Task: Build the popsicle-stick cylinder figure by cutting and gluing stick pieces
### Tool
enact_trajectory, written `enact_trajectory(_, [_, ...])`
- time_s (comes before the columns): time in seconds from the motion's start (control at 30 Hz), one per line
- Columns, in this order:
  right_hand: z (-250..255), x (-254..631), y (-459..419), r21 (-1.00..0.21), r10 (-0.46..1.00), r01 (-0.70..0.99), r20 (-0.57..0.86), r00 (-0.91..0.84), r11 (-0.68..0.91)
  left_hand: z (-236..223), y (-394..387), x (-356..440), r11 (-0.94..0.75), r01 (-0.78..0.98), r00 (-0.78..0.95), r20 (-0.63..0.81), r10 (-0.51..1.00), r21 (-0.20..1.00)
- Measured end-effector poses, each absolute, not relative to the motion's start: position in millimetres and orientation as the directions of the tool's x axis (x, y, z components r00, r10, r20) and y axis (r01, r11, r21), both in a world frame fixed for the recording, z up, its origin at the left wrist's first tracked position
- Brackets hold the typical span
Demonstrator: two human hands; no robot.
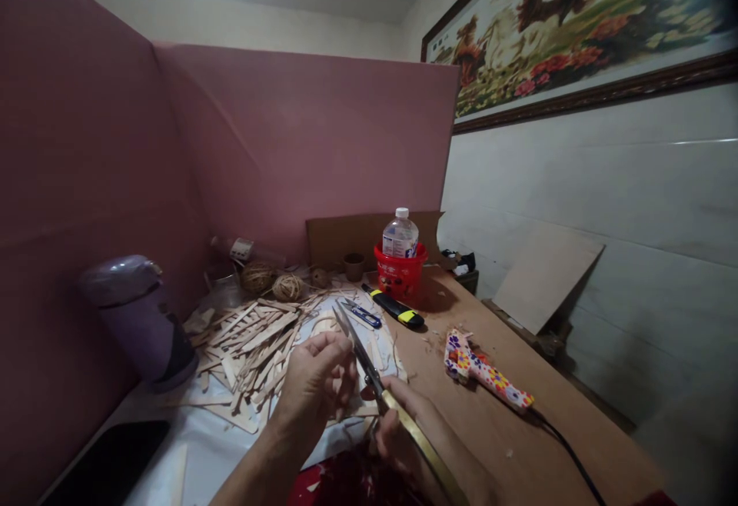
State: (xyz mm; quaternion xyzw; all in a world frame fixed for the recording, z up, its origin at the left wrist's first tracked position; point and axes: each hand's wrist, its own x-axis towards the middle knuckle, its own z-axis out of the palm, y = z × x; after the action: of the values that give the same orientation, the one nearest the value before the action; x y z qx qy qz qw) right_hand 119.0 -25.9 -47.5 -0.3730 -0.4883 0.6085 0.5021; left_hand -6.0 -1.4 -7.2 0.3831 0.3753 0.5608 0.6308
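My right hand [412, 429] grips a pair of scissors [369, 367] with gold-coloured handles. The blades point up and away from me, slightly parted near the tips. Just left of the blades, my left hand [323, 371] is closed in a pinch. What sits between its fingertips is too small or hidden to make out. Beyond the left hand lies a loose heap of flat wooden sticks [254, 344] on a white sheet. Past the scissor tips are small blue thread snips [364, 314] and a black and yellow utility knife [395, 307].
A flower-patterned glue gun [484, 371] with a black cord lies on the right. Behind stand a red bucket [400, 275] holding a plastic bottle [400, 237], balls of twine [287, 287] and a small brown pot [354, 266]. A purple flask [141, 321] and black phone-like slab [109, 460] are left.
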Motion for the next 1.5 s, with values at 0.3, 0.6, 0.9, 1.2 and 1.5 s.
enact_trajectory(0.3, [-49.8, 124.7, -34.4, -0.976, 0.953, -0.209, 0.121, -0.279, 0.063, -10.2, -0.1, -6.4, 0.081, -0.415, 0.070, -0.057, 0.996, 0.906])
enact_trajectory(0.6, [-42.8, 125.1, -38.3, -0.981, 0.963, -0.194, 0.029, -0.266, -0.025, -7.5, -0.3, -6.1, 0.087, -0.417, 0.067, -0.065, 0.996, 0.905])
enact_trajectory(0.9, [-38.0, 127.2, -39.2, -0.985, 0.966, -0.172, 0.026, -0.259, -0.020, -7.1, 0.0, -5.7, 0.084, -0.391, 0.049, -0.071, 0.996, 0.917])
enact_trajectory(1.2, [-46.7, 127.9, -28.7, -0.986, 0.936, -0.155, 0.106, -0.336, 0.056, -7.5, 0.6, -6.0, 0.103, -0.397, 0.032, -0.098, 0.995, 0.912])
enact_trajectory(1.5, [-55.4, 122.7, -26.5, -0.990, 0.952, -0.118, 0.105, -0.288, 0.073, -8.4, 3.3, -10.1, 0.106, -0.364, 0.031, -0.102, 0.994, 0.925])
